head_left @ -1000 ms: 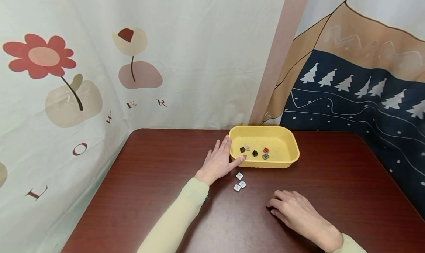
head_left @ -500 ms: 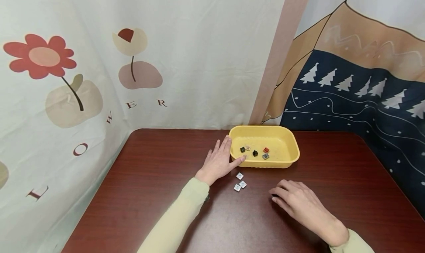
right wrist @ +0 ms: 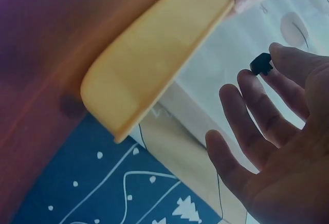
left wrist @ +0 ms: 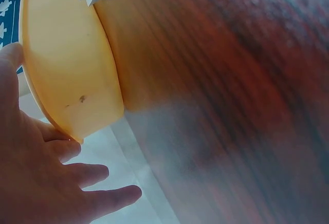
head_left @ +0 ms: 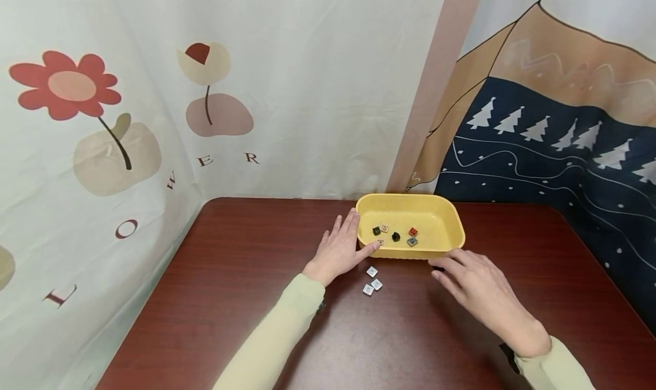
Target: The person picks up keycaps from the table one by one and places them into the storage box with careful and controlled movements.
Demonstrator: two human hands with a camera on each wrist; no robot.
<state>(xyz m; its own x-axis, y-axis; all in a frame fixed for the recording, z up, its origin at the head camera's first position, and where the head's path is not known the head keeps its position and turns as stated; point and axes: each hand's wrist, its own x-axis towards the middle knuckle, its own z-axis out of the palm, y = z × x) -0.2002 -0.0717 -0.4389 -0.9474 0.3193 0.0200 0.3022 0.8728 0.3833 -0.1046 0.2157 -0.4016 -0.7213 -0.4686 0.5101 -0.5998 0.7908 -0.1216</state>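
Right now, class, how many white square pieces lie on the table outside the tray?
3: one white piece nearest the yellow tray, a second closer to the viewer, a third left of that. The right hand could hide others.

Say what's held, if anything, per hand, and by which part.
Right hand: small black piece, pinched by its sides; which sides, can't tell. Left hand: nothing gripped, touching the rim of the yellow tray.
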